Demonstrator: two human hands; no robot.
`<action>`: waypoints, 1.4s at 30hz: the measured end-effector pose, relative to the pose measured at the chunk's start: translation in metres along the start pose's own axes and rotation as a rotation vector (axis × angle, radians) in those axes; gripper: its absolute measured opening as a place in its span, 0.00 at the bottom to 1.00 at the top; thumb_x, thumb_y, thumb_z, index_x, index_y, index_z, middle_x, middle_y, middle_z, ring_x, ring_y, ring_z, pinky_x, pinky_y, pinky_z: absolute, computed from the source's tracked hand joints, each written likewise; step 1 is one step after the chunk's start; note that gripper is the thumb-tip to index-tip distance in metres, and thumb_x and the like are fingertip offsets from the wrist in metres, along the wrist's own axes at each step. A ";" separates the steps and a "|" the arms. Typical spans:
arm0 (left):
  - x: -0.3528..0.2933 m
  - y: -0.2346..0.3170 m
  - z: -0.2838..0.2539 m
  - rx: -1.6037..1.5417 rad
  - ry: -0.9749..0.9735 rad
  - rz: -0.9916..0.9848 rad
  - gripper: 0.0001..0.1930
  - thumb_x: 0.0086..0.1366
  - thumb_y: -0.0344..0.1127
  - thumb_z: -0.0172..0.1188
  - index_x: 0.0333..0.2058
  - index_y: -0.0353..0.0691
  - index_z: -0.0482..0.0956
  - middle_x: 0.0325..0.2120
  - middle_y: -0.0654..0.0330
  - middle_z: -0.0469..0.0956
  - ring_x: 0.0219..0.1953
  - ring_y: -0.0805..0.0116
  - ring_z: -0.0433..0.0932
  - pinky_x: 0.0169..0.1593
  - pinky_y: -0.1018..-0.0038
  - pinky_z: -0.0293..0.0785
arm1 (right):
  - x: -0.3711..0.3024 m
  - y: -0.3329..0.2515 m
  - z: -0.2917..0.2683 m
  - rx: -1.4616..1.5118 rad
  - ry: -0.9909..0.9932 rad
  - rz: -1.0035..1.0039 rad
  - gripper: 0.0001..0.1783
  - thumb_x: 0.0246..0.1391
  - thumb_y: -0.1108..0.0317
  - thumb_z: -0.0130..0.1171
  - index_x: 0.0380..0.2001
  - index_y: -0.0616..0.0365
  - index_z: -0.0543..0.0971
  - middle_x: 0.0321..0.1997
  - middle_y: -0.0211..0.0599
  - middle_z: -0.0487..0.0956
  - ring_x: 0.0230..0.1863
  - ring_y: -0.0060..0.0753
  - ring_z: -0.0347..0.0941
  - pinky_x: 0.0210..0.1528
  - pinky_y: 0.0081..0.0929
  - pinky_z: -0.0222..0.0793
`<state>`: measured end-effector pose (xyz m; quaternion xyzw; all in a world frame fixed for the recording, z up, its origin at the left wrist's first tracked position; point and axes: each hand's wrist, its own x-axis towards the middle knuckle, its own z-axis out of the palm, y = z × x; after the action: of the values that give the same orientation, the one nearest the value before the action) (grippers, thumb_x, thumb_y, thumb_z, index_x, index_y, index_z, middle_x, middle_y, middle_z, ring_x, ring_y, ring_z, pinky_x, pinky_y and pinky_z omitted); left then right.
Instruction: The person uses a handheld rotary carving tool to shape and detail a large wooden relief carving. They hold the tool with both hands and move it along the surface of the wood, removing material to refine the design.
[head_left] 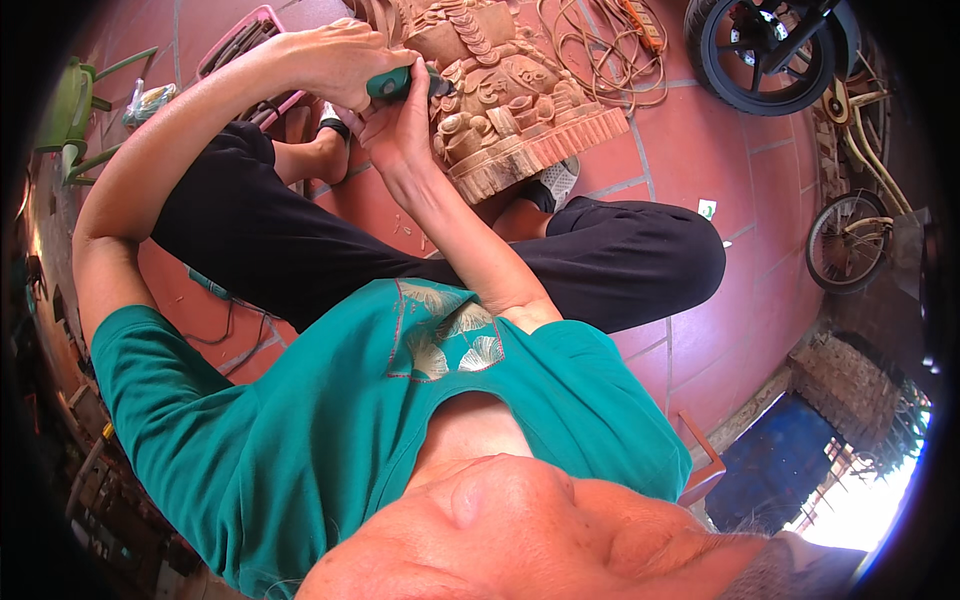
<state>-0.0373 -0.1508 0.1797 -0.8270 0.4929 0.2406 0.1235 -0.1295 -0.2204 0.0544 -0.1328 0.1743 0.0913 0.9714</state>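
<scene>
A carved wooden relief with raised, rounded figures lies on the floor in front of me, between my feet. My right hand is closed around a green-and-black hand tool, its thumb up along the side. The tool's dark front end points right and meets the carving's left side, where the exact contact is too small to make out. Over the tool's back end, my left hand is closed with its fingers curled. The palms hide part of the tool's body, and its exact kind does not show.
A pink basket of tools and a green chair stand at the left. Another green tool with a cord lies near my left leg. Coiled orange cable lies beyond the carving. A motorbike wheel and bicycle wheel are right.
</scene>
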 end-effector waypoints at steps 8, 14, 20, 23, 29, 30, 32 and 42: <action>0.000 0.002 -0.003 -0.015 0.036 0.001 0.42 0.41 0.34 0.66 0.60 0.41 0.65 0.28 0.45 0.80 0.38 0.43 0.80 0.43 0.56 0.75 | 0.002 -0.001 -0.001 -0.004 -0.002 0.004 0.38 0.59 0.30 0.44 0.57 0.50 0.68 0.58 0.35 0.75 0.58 0.39 0.73 0.62 0.49 0.68; -0.002 -0.002 0.003 -0.001 0.148 0.031 0.37 0.39 0.31 0.64 0.55 0.41 0.69 0.26 0.47 0.80 0.35 0.44 0.80 0.40 0.56 0.75 | 0.004 -0.003 -0.001 -0.002 -0.027 0.003 0.38 0.59 0.30 0.45 0.56 0.50 0.69 0.57 0.34 0.75 0.58 0.37 0.74 0.61 0.49 0.69; 0.004 -0.006 -0.002 0.032 0.114 0.031 0.42 0.43 0.33 0.64 0.62 0.40 0.64 0.26 0.46 0.78 0.36 0.46 0.79 0.42 0.56 0.73 | 0.006 -0.013 0.003 -0.001 -0.042 -0.034 0.37 0.58 0.31 0.47 0.55 0.50 0.69 0.57 0.34 0.75 0.58 0.39 0.74 0.61 0.50 0.68; 0.007 -0.012 0.007 0.070 0.186 0.070 0.43 0.42 0.32 0.64 0.62 0.40 0.65 0.26 0.46 0.78 0.34 0.47 0.79 0.40 0.57 0.74 | 0.011 -0.014 0.000 0.011 -0.052 -0.029 0.37 0.59 0.31 0.47 0.55 0.51 0.70 0.57 0.35 0.75 0.58 0.40 0.73 0.60 0.51 0.70; 0.012 -0.005 -0.003 0.062 0.123 0.024 0.44 0.39 0.32 0.64 0.61 0.40 0.66 0.25 0.47 0.78 0.33 0.47 0.79 0.37 0.58 0.73 | 0.017 -0.020 -0.005 0.014 -0.067 -0.023 0.37 0.58 0.31 0.48 0.56 0.52 0.69 0.58 0.37 0.74 0.59 0.41 0.73 0.57 0.49 0.73; 0.014 -0.003 -0.007 0.059 0.096 0.012 0.43 0.39 0.31 0.64 0.61 0.40 0.66 0.24 0.47 0.78 0.32 0.47 0.79 0.36 0.58 0.73 | 0.016 -0.021 -0.005 0.008 -0.067 -0.032 0.38 0.58 0.31 0.48 0.56 0.51 0.69 0.58 0.37 0.74 0.59 0.41 0.73 0.57 0.49 0.73; 0.011 0.001 -0.017 0.069 0.105 0.032 0.43 0.38 0.31 0.64 0.60 0.39 0.66 0.22 0.47 0.78 0.30 0.47 0.79 0.35 0.59 0.73 | 0.016 -0.023 -0.004 -0.008 -0.058 -0.048 0.37 0.57 0.30 0.47 0.54 0.49 0.70 0.55 0.35 0.75 0.57 0.39 0.74 0.56 0.49 0.72; 0.012 -0.010 -0.002 0.040 0.204 0.100 0.43 0.37 0.31 0.65 0.60 0.38 0.67 0.23 0.48 0.78 0.30 0.47 0.79 0.34 0.59 0.74 | 0.015 -0.023 0.000 -0.029 -0.044 -0.054 0.35 0.57 0.28 0.45 0.50 0.45 0.73 0.49 0.30 0.78 0.52 0.33 0.76 0.56 0.49 0.70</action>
<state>-0.0231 -0.1564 0.1748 -0.8191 0.5481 0.1510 0.0769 -0.1108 -0.2399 0.0541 -0.1495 0.1482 0.0706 0.9751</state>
